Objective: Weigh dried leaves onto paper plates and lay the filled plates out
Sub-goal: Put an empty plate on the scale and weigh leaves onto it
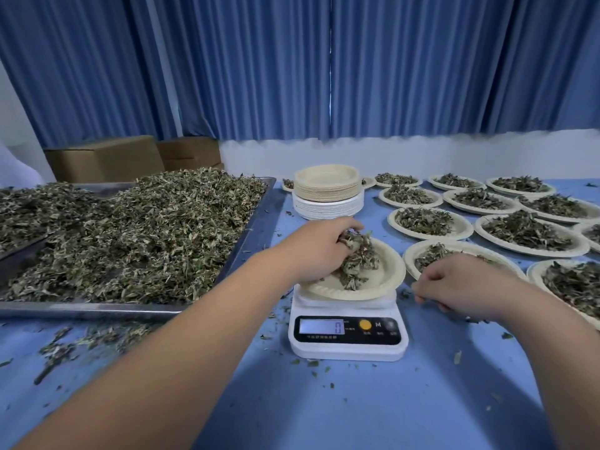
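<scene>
Weighing dried leaves: a portion held over the plate on the scale.

The left hand (319, 246) grips a clump of dried leaves (358, 258) over an empty paper plate (388, 271) on the digital kitchen scale (347, 347), whose display shows 0. The right hand (454, 284) rests on the blue bench (357, 410) just right of the scale, fingers curled downward; whether they pinch anything cannot be told. A metal tray (256, 222) heaped with leaves lies left, stacked empty plates (328, 190) behind, filled plates (431, 224) right.
</scene>
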A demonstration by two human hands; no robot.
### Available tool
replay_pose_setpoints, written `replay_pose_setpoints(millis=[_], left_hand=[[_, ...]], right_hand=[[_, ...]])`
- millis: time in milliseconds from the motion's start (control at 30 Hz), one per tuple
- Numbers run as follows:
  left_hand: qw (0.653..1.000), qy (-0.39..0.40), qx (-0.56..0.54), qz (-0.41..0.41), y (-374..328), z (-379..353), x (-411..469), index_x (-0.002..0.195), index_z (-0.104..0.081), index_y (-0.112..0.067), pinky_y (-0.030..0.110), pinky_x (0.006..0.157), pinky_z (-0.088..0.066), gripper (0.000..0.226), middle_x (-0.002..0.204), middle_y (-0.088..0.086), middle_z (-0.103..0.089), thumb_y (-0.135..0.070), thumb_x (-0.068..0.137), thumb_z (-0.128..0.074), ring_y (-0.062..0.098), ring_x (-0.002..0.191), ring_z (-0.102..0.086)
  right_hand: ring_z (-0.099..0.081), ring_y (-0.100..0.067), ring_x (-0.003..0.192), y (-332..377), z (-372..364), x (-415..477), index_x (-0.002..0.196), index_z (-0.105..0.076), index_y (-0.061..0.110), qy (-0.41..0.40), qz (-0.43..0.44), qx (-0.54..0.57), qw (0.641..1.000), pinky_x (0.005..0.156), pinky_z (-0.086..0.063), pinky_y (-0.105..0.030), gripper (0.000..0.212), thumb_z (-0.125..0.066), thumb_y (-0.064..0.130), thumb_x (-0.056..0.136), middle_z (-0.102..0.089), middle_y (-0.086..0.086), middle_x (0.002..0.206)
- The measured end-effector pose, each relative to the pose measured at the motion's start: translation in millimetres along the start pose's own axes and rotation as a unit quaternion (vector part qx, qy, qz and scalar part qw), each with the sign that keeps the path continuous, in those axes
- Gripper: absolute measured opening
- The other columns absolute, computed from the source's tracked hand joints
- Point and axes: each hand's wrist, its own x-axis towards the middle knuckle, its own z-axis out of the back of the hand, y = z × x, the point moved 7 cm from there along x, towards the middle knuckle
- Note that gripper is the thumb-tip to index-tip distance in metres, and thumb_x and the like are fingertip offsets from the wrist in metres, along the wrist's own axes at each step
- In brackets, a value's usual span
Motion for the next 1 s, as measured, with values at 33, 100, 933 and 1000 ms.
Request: replay_pose_setpoints(millis=[33, 100, 933, 1000], left_hand=[[1.000, 0.000, 0.015, -0.013, 1, 1, -2, 0.138, -0.042, -0.042, 0.014, 0.046, -0.042, 0.042, 0.109, -0.009, -0.060, -0.024, 0.100, -0.046, -0.002, 0.054, -0.060], [0.997, -0.012, 0.060, -0.047, 2, 5, -6, 0.145, -0.034, -0.041, 0.019, 0.082, -0.045, 0.045, 0.143, -0.008, -0.045, -0.031, 0.101, -0.043, 0.008, 0.107, -0.060], [0.965, 0.023, 0.260, 0.003, 96, 42, -33, 0.143, -0.044, -0.029, 0.039, 0.111, -0.033, 0.052, 0.149, -0.003, -0.040, -0.010, 0.095, -0.040, 0.017, 0.137, -0.035], [0.950, 0.069, 0.305, 0.007, 94, 31, -26, 0.146, -0.038, -0.031, 0.041, 0.108, -0.036, 0.056, 0.152, -0.002, -0.034, -0.010, 0.093, -0.038, 0.020, 0.138, -0.035]], right_hand=[[-0.043, -0.010, 0.032, 0, 0, 0, 0.063, -0.069, 0.013, -0.001, 0.001, -0.001, 1.000, 0.035, -0.030, -0.013, 0.029, -0.063, 0.024, 0.089, -0.055, 0.002, 0.044], [-0.043, -0.009, 0.032, 1, -1, 1, 0.062, -0.070, 0.014, -0.003, 0.004, -0.006, 1.000, 0.034, -0.030, -0.013, 0.029, -0.063, 0.024, 0.089, -0.056, 0.001, 0.045], [-0.043, -0.006, 0.032, 1, -4, 3, 0.064, -0.071, 0.015, -0.011, -0.003, -0.029, 1.000, 0.036, -0.031, -0.014, 0.026, -0.064, 0.026, 0.087, -0.057, 0.003, 0.043], [-0.043, -0.005, 0.032, 0, -5, 4, 0.064, -0.071, 0.016, -0.011, -0.003, -0.033, 0.999, 0.038, -0.032, -0.015, 0.027, -0.065, 0.027, 0.088, -0.058, 0.003, 0.044]])
